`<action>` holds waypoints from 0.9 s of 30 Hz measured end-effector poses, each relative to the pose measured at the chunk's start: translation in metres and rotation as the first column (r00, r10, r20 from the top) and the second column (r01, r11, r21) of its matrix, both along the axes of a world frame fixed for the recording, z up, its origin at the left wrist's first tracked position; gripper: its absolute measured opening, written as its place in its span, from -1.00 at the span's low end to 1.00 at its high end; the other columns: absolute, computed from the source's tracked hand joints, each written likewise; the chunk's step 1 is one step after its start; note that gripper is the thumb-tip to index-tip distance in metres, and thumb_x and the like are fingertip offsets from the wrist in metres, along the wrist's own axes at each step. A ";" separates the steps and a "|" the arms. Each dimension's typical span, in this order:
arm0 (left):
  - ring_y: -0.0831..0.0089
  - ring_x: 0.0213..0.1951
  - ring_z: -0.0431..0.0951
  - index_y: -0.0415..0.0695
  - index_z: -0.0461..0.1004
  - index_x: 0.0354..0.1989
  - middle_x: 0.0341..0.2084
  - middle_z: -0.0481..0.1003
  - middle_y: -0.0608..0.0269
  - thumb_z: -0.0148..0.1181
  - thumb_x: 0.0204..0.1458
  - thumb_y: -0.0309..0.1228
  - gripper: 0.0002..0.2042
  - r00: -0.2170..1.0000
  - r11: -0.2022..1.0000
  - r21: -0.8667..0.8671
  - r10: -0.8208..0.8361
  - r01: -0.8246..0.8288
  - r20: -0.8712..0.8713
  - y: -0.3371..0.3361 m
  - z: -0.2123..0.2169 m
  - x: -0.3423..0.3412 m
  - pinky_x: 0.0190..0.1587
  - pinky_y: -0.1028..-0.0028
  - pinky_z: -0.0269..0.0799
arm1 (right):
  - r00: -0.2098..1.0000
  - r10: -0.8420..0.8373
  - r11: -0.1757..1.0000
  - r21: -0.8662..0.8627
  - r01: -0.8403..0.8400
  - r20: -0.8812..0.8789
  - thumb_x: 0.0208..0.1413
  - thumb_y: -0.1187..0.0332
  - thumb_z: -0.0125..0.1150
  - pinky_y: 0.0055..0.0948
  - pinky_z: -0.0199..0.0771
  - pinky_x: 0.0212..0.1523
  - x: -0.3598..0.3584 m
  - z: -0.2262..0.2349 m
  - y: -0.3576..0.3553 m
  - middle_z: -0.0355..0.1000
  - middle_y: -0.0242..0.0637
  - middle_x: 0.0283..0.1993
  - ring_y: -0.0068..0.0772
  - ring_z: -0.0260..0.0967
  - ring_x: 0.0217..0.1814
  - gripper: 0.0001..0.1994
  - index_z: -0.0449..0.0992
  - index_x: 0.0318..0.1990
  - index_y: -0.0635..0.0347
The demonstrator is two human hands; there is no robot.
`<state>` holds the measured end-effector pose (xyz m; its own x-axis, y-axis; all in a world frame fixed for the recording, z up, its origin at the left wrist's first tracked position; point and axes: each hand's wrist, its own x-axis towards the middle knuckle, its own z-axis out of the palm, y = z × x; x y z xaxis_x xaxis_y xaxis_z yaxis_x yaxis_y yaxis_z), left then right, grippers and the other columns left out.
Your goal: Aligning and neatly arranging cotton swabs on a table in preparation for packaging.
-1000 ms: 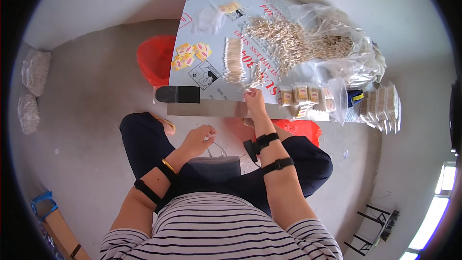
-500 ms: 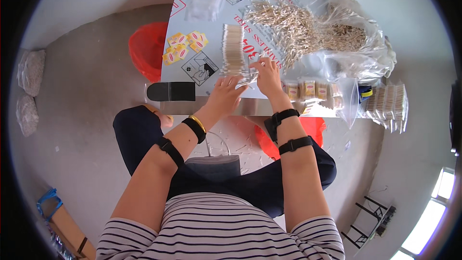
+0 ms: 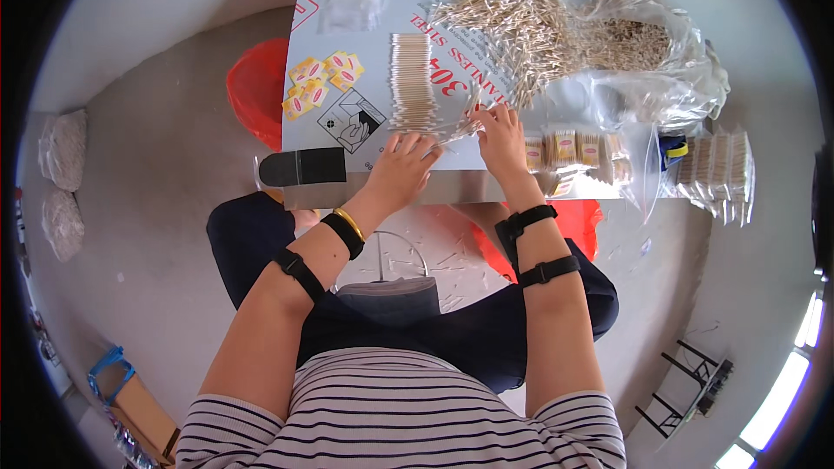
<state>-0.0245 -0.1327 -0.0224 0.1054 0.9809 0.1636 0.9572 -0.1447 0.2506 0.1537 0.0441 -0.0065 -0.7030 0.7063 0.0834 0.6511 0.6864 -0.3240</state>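
A neat column of cotton swabs point(image 3: 413, 82) lies side by side on the printed sheet-metal tabletop. At its near end my left hand point(image 3: 401, 168) rests with fingers stretched out and a little apart, fingertips touching the lowest swabs. My right hand point(image 3: 504, 143) is just to the right, thumb and fingers pinched on a few cotton swabs point(image 3: 473, 113). More loose swabs lie between the two hands. Beyond my right hand spreads a large loose heap of cotton swabs point(image 3: 530, 35), spilling from a clear plastic bag point(image 3: 686, 43).
Yellow-and-white cards point(image 3: 321, 82) lie left, near a black flat pad point(image 3: 302, 167) at the table edge. Clear small bags point(image 3: 352, 4) sit at the back. Packed swab bundles point(image 3: 565, 149) and a stack of filled packs point(image 3: 717, 165) are right. A red bag point(image 3: 256, 91) hangs left.
The view has shifted slightly. My right hand has moved a little right, away from my left, still pinching swabs. My left hand stays at the near end of the column.
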 end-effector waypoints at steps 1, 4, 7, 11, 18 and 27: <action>0.25 0.31 0.34 -0.04 0.47 0.26 0.26 0.40 0.26 0.37 0.09 -0.30 -0.48 1.000 1.000 0.011 -0.004 0.004 -0.010 -0.001 0.000 0.001 0.35 0.13 0.22 | 1.000 -0.004 1.000 -0.002 0.004 -0.005 0.06 0.57 0.34 -0.04 0.40 0.21 0.000 0.000 -0.001 0.43 -0.27 0.07 -0.06 0.39 0.19 -0.60 0.66 0.04 -0.09; 0.27 0.26 0.37 -0.04 0.47 0.24 0.19 0.42 0.27 0.38 0.08 -0.31 -0.49 1.000 1.000 0.019 -0.004 0.004 -0.016 -0.002 0.001 0.004 0.32 0.14 0.24 | 0.998 0.042 0.999 0.026 -0.041 -0.051 0.01 0.55 0.41 -0.06 0.41 0.20 -0.002 -0.002 -0.003 0.43 -0.28 0.05 -0.07 0.39 0.19 -0.57 0.65 0.06 -0.11; 0.28 0.22 0.39 -0.04 0.48 0.22 0.14 0.43 0.28 0.38 0.07 -0.32 -0.50 1.000 1.000 0.018 -0.012 0.012 0.000 -0.006 0.003 0.005 0.28 0.15 0.25 | 0.994 0.087 0.996 0.039 -0.084 -0.071 0.02 0.54 0.42 -0.08 0.43 0.18 -0.004 -0.007 -0.004 0.42 -0.29 0.03 -0.09 0.39 0.18 -0.63 0.65 0.00 -0.09; 0.28 0.20 0.40 -0.05 0.48 0.21 0.12 0.43 0.28 0.38 0.06 -0.34 -0.51 1.000 1.000 -0.005 -0.007 0.007 0.006 -0.010 0.006 0.003 0.27 0.16 0.25 | 0.997 0.048 0.999 0.018 -0.047 -0.052 0.00 0.49 0.48 -0.08 0.46 0.15 0.002 -0.010 -0.003 0.41 -0.30 -0.01 -0.10 0.40 0.15 -0.71 0.64 -0.10 -0.05; 0.26 0.15 0.45 -0.02 0.50 0.13 0.00 0.49 0.27 0.41 0.04 -0.36 -0.56 0.989 0.997 0.047 0.056 -0.062 0.134 -0.002 0.007 0.002 0.27 0.16 0.23 | 0.995 0.016 1.000 0.011 -0.015 -0.103 0.00 0.45 0.51 -0.08 0.47 0.08 0.020 -0.013 0.000 0.42 -0.29 -0.07 -0.08 0.42 0.08 -0.73 0.63 -0.13 -0.03; 0.26 -0.01 0.52 0.00 0.53 -0.15 -0.22 0.51 0.32 0.46 0.03 -0.37 -0.75 0.949 0.972 0.005 0.227 -0.234 0.219 0.024 -0.001 0.005 0.15 0.17 0.23 | 0.981 -0.011 1.000 -0.015 0.008 -0.195 -0.03 0.41 0.54 -0.08 0.47 0.06 0.006 -0.007 -0.001 0.43 -0.28 -0.09 -0.08 0.42 0.07 -0.73 0.66 -0.14 -0.06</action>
<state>-0.0196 -0.1090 -0.0237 -0.1638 0.9684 0.1880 0.8890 0.0623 0.4537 0.1595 0.0428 -0.0135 -0.6674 0.7149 0.2085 0.5809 0.6750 -0.4548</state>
